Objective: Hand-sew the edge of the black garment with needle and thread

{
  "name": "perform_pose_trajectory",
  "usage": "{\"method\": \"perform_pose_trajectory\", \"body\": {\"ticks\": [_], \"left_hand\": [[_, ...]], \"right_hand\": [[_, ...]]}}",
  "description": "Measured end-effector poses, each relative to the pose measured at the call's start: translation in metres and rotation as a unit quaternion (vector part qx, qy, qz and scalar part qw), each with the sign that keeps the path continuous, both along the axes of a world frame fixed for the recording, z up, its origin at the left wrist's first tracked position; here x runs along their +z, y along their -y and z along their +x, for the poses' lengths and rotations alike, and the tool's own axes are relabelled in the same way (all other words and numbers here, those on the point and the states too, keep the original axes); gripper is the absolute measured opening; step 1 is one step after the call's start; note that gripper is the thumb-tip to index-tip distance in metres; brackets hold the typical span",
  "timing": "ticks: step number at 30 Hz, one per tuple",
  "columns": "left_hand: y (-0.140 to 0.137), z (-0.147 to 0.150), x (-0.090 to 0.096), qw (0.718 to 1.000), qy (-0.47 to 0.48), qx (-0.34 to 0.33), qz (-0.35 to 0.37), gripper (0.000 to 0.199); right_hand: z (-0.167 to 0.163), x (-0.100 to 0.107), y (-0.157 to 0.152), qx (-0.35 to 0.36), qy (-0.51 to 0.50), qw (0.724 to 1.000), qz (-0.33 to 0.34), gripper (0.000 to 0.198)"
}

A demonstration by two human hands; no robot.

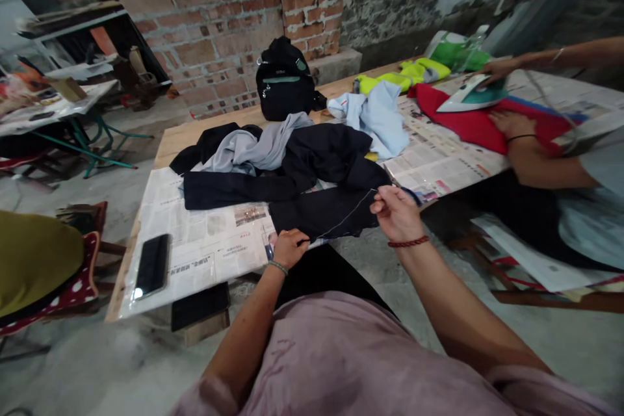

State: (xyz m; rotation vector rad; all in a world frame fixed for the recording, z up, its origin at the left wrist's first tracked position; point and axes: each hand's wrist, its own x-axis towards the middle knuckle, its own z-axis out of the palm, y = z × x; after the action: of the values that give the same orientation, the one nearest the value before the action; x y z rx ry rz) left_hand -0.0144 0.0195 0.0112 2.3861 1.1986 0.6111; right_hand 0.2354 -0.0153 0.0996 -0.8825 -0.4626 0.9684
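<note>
My right hand (397, 211) is raised above the table's front edge, its fingers pinched together on a pale thread (347, 215). Any needle there is too small to make out. From those fingers the thread slants down leftward over dark cloth (322, 213) to near my left hand (288, 248). My left hand is closed, thumb and fingers gripping the near edge of that dark cloth. Behind lies a heap of dark clothing (326, 153) with a grey garment (260, 143) on it.
Newspaper under clear plastic covers the table (205, 234). A phone (153, 264) lies at the left corner; a black backpack (284, 81) stands at the back beside a light blue garment (373, 117). At right, another person's hands press red cloth (468, 120) with an iron (472, 94).
</note>
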Motion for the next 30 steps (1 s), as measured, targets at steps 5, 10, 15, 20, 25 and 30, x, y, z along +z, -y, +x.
{"method": "perform_pose_trajectory", "body": {"ticks": [5, 10, 15, 20, 25, 30], "left_hand": [[0.000, 0.000, 0.001, 1.000, 0.002, -0.001, -0.004, 0.010], [-0.001, 0.000, 0.001, 1.000, 0.013, 0.017, -0.016, 0.010], [-0.001, 0.000, 0.003, 1.000, 0.015, 0.015, -0.010, 0.010], [-0.002, -0.001, 0.002, 1.000, 0.003, 0.020, 0.003, 0.010], [-0.005, -0.002, -0.001, 1.000, 0.008, 0.007, 0.002, 0.011], [-0.004, -0.001, 0.001, 1.000, -0.002, 0.009, -0.002, 0.011]], "right_hand": [[0.005, -0.016, -0.007, 0.001, -0.057, 0.997, -0.049, 0.015], [0.013, -0.032, -0.021, 0.035, -0.064, 0.993, -0.096, 0.025], [0.017, -0.057, -0.034, -0.007, 0.052, 0.979, -0.196, 0.039], [0.031, -0.076, -0.032, -0.023, 0.361, 0.896, -0.259, 0.015], [0.042, -0.072, -0.031, -0.022, 0.588, 0.760, -0.277, 0.016], [0.034, -0.063, -0.042, 0.041, 0.729, 0.605, -0.316, 0.024]]}}
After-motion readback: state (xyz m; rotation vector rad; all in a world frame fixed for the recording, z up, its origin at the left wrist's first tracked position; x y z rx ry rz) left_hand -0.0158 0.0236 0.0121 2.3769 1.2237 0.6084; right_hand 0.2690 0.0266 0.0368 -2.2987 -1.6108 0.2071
